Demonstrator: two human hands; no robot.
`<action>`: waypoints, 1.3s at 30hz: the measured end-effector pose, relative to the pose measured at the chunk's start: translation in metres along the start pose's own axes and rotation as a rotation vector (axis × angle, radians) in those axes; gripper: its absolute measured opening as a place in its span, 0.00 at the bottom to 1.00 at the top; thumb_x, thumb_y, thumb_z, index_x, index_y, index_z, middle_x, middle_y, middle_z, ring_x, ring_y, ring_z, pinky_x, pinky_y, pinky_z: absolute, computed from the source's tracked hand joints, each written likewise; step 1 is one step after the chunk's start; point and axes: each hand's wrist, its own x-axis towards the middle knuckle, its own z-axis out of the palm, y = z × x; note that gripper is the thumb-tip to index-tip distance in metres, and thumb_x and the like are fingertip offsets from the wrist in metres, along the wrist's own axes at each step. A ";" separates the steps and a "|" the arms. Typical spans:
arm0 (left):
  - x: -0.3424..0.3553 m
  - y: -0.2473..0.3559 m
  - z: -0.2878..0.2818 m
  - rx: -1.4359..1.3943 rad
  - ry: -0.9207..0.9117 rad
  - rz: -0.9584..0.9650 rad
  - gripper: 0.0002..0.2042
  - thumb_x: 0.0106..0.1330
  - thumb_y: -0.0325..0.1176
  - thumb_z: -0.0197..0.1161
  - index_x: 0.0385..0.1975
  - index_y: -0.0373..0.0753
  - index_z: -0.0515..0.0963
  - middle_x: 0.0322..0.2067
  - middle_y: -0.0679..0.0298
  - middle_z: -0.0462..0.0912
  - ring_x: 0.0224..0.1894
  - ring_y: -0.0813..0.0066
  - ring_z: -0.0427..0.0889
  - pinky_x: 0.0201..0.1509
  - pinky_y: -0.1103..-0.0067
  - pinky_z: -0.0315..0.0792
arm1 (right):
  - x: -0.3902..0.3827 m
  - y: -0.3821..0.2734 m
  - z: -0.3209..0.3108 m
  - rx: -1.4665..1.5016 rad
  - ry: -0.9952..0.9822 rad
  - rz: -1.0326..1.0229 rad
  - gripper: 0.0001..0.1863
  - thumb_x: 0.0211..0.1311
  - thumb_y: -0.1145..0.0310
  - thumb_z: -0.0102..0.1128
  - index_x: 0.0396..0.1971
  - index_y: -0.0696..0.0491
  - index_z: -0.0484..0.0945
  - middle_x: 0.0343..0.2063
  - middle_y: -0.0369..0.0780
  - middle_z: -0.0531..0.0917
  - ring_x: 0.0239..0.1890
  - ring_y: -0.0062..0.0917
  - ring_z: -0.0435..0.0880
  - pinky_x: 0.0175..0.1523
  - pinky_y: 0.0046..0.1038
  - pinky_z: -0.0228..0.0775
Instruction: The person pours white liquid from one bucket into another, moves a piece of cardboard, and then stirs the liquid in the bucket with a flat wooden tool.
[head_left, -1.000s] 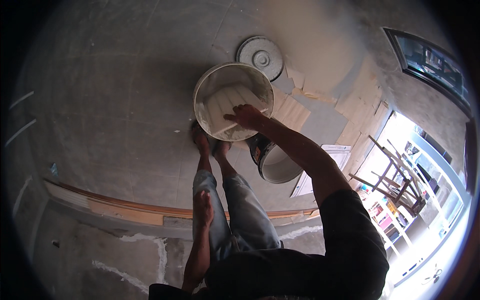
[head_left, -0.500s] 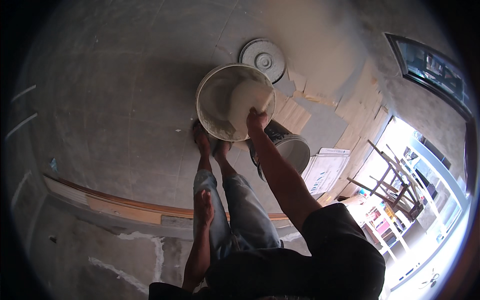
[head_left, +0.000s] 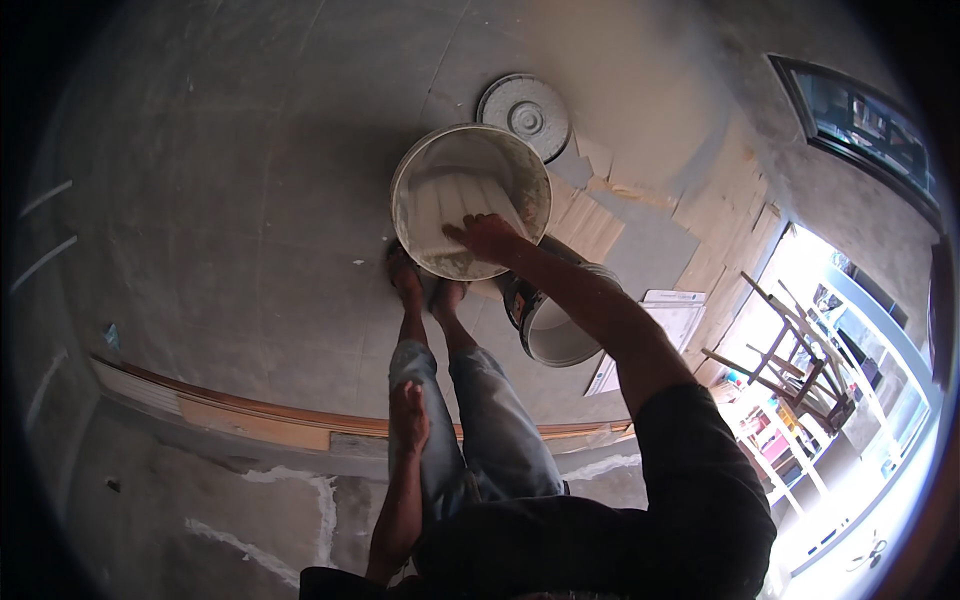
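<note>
A large pale bucket (head_left: 465, 148) stands on the floor in front of my feet, its inside smeared with whitish residue. My right hand (head_left: 487, 238) reaches into its near right part, fingers curled on the edge of a pale ribbed piece (head_left: 465, 200), which lies across the bucket's inside. Its exact kind I cannot tell. My left hand (head_left: 410, 413) rests by my left thigh, fingers stretched out and holding nothing. Beside the bucket on the right, a dark pail with a pale inside (head_left: 562, 335) lies tilted, partly hidden under my right forearm.
A round grey lid (head_left: 524, 117) lies beyond the bucket. Cardboard sheets (head_left: 590, 228) cover the floor to the right. A wooden strip (head_left: 260, 412) runs along the floor behind my feet. A wooden stand (head_left: 790, 360) is near the bright doorway at right.
My right hand has moved left and turned over the bucket. The pale piece in it has swung left, and its ribbed face now shows. My left hand stays put.
</note>
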 end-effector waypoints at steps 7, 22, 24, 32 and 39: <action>0.003 0.015 -0.011 -0.126 -0.025 -0.173 0.20 0.70 0.43 0.46 0.48 0.30 0.69 0.47 0.46 0.72 0.52 0.50 0.70 0.57 0.66 0.64 | -0.007 0.023 -0.010 0.110 0.024 0.011 0.23 0.53 0.68 0.53 0.51 0.36 0.74 0.37 0.40 0.79 0.41 0.36 0.81 0.50 0.36 0.73; 0.004 0.016 -0.016 -0.209 -0.015 -0.242 0.22 0.70 0.45 0.46 0.49 0.30 0.69 0.49 0.46 0.71 0.53 0.51 0.69 0.58 0.67 0.63 | 0.005 -0.017 0.011 0.914 0.761 1.314 0.22 0.53 0.62 0.59 0.46 0.59 0.74 0.35 0.51 0.81 0.41 0.44 0.80 0.46 0.40 0.70; 0.004 0.016 -0.018 -0.210 -0.014 -0.255 0.22 0.70 0.45 0.45 0.49 0.30 0.69 0.49 0.46 0.71 0.53 0.51 0.69 0.58 0.67 0.63 | 0.012 -0.017 -0.005 0.846 0.562 1.027 0.21 0.54 0.65 0.57 0.49 0.56 0.72 0.37 0.50 0.81 0.42 0.45 0.80 0.46 0.41 0.70; 0.005 0.016 -0.012 -0.193 -0.036 -0.236 0.23 0.70 0.47 0.42 0.49 0.30 0.69 0.49 0.47 0.71 0.53 0.51 0.69 0.58 0.67 0.63 | 0.002 0.004 0.000 0.091 -0.029 -0.008 0.23 0.49 0.69 0.58 0.50 0.46 0.73 0.40 0.44 0.78 0.42 0.39 0.80 0.44 0.39 0.74; 0.001 0.003 -0.012 -0.146 -0.001 -0.187 0.23 0.70 0.47 0.43 0.49 0.31 0.70 0.48 0.47 0.71 0.52 0.51 0.70 0.57 0.67 0.63 | 0.016 0.012 -0.030 0.024 -0.162 -0.090 0.20 0.51 0.66 0.57 0.48 0.43 0.75 0.37 0.42 0.79 0.43 0.36 0.81 0.46 0.36 0.73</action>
